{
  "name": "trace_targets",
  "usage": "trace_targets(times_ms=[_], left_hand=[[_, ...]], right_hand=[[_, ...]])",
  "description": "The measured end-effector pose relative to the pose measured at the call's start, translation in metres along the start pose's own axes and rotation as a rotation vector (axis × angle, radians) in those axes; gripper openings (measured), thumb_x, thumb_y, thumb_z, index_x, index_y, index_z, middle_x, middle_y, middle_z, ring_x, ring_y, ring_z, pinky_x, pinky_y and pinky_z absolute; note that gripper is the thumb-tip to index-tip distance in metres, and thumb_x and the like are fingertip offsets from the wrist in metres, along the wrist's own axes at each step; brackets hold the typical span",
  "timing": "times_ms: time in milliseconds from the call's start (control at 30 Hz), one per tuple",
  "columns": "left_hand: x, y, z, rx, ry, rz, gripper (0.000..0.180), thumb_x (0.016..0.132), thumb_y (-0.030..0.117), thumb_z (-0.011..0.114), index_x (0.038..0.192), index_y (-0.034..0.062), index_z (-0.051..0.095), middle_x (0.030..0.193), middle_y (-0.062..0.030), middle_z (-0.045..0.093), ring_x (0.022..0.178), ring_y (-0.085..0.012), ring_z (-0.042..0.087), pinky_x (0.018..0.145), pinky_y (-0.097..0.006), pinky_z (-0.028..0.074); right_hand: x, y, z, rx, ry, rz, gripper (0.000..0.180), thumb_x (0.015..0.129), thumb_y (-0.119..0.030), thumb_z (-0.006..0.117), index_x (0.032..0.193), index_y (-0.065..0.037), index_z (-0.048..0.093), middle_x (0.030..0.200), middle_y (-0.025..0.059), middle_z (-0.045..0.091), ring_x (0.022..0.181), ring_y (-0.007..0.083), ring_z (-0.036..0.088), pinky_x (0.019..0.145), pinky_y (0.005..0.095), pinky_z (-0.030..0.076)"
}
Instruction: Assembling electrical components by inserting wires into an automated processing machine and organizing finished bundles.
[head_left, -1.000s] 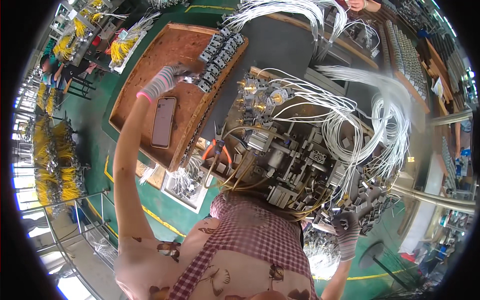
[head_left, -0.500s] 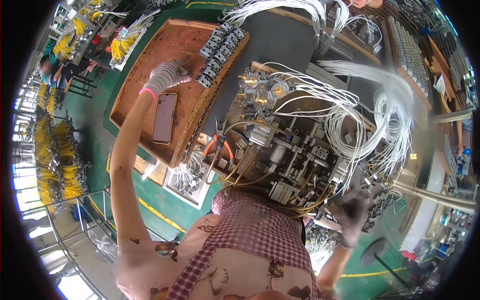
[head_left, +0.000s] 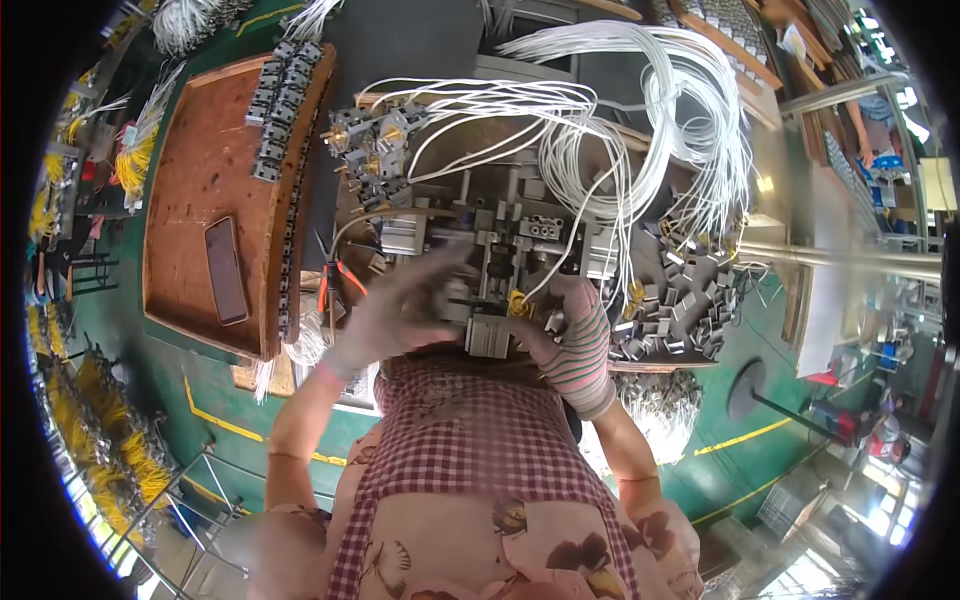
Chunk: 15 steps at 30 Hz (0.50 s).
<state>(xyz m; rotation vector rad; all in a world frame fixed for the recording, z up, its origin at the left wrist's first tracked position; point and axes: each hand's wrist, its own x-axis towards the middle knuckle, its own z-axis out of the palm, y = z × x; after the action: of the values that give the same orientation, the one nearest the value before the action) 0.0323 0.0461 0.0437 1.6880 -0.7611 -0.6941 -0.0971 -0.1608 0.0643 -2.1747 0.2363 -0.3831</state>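
At the front of a metal bench fixture (head_left: 500, 240), my gloved left hand (head_left: 395, 310) reaches in from the left. It is smeared by motion, and whether it holds anything is unclear. My right hand (head_left: 575, 350), in a striped glove, is closed at the fixture's right front. Between its thumb and fingers is the end of a white cable (head_left: 572, 245), with a small brass-coloured fitting (head_left: 518, 303) at the fingertips. A grey metal block (head_left: 489, 337) lies between the two hands. Part of the fixture is hidden behind my fingers.
To the left stands a wooden tray (head_left: 180, 250) with a phone (head_left: 226, 270) and rows of metal parts (head_left: 285, 100). Orange-handled pliers (head_left: 330, 285) lie beside it. Coiled white cables (head_left: 690, 110) fill the back right; loose metal pieces (head_left: 685, 305) are heaped at right.
My left hand has left the wooden tray and come to the fixture. My right hand has moved from the loose pieces to the fixture's front. The whole view has shifted.
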Motion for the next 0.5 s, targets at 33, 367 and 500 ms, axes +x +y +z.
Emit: trace_targets(times_ms=[33,367,500], left_hand=[[0.006,-0.018,0.018,0.004,-0.081,0.043,0.087,0.072,0.025,0.083,0.146,0.0099,0.039,0.129,-0.0099,0.059,0.108,-0.0179,0.06,0.092,-0.034,0.05],[0.021,-0.013,0.055,0.369,-0.257,0.193,0.096,0.072,0.03,0.081,0.148,0.0051,0.029,0.126,-0.0155,0.06,0.114,-0.034,0.059,0.096,-0.04,0.046],[0.011,-0.013,0.054,0.433,-0.168,0.342,0.087,0.072,0.024,0.081,0.144,0.0041,0.035,0.121,-0.0184,0.061,0.104,-0.0408,0.06,0.089,-0.041,0.05]], right_hand=[[-0.001,0.002,-0.002,-0.003,0.004,0.01,0.047,0.065,-0.011,0.083,0.106,-0.008,0.06,0.088,0.0053,0.06,0.078,0.0242,0.056,0.072,0.0355,0.046],[-0.016,0.039,-0.008,0.429,-0.196,0.152,0.046,0.072,-0.012,0.081,0.113,-0.009,0.06,0.098,0.0095,0.061,0.086,0.0257,0.062,0.078,0.0352,0.05],[-0.004,0.039,-0.009,0.264,-0.165,-0.052,0.047,0.071,-0.014,0.082,0.112,-0.008,0.06,0.101,0.0096,0.06,0.091,0.0278,0.061,0.079,0.0367,0.05]])
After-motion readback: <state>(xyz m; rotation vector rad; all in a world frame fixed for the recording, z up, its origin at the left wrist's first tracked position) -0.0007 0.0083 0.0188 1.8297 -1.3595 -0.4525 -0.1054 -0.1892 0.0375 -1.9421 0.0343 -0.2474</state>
